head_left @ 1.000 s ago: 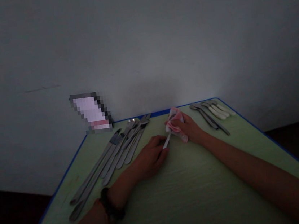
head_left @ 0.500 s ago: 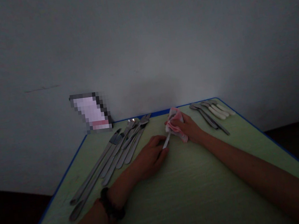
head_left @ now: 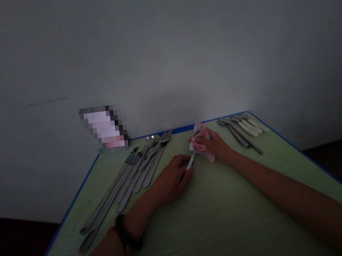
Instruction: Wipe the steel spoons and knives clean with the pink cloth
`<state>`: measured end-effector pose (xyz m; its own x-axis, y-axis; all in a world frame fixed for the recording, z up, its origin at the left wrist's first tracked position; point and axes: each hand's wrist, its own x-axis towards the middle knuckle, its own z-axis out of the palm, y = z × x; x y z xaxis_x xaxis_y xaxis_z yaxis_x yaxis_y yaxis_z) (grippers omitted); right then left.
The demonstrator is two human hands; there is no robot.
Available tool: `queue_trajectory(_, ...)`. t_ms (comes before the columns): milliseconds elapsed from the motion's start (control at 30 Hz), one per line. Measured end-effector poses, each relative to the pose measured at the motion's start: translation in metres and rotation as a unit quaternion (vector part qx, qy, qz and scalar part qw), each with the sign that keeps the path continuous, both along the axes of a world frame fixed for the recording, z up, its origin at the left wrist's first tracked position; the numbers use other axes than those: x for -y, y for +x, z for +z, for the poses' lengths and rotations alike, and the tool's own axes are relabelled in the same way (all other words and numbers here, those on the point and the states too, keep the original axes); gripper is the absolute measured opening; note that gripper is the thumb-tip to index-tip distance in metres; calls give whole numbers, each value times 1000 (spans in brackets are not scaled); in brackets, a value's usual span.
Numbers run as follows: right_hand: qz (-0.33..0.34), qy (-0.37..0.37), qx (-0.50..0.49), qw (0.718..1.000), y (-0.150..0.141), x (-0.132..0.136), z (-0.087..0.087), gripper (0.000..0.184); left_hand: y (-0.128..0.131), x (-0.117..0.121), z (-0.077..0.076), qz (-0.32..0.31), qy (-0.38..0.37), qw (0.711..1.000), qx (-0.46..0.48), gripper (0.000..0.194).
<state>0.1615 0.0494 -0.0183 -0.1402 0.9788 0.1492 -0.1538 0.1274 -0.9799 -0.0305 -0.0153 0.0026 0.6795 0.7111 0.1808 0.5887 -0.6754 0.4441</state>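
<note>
Closed in the left hand (head_left: 174, 176), with the grip set at fingers and thumb: the near end of a slim pale handle (head_left: 191, 160). Closed in the right hand (head_left: 216, 147), bunched around the far part of that handle: a crumpled pink-and-white cloth (head_left: 201, 134). Cannot tell what kind of utensil, being covered there by cloth and fingers. Held aslant, pointing away toward the wall (head_left: 179, 39), over the middle of the worktop (head_left: 225, 212) and near its far edge. Worn at the left wrist: a dark bracelet (head_left: 127, 238). Laid out to the left of the left hand, slanting and partly overlapping: metal cutlery (head_left: 129, 191), with shiny spoon bowls (head_left: 151, 138) toward the far edge. Placed outermost on that side: two longer utensils (head_left: 102, 200), reaching closest to the near side. Grouped to the right of the right hand, near the far right corner: dark metal utensils (head_left: 239, 137), just beside white-handled utensils (head_left: 248, 128). Standing tilted by the far left corner, in front of the wall: a bright-faced object (head_left: 104, 128), too pixelated to name. Coloured pale green across the worktop, edged in blue. Lit dimly throughout.
</note>
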Motion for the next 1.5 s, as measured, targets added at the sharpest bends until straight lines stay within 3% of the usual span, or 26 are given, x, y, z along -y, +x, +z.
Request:
queue_trajectory(300, 4, 25, 21, 999, 2, -3, -5, 27, 0, 0, -1, -1, 3, 1000, 10, 30)
queue_trajectory(633, 8, 49, 34, 998, 0, 2, 2, 32, 1, 0, -1, -1, 5, 1000, 3, 29)
queue_trajectory(1500, 28, 44, 38, 998, -1, 2, 2, 33, 0, 0, 2, -21, 3, 1000, 4, 24)
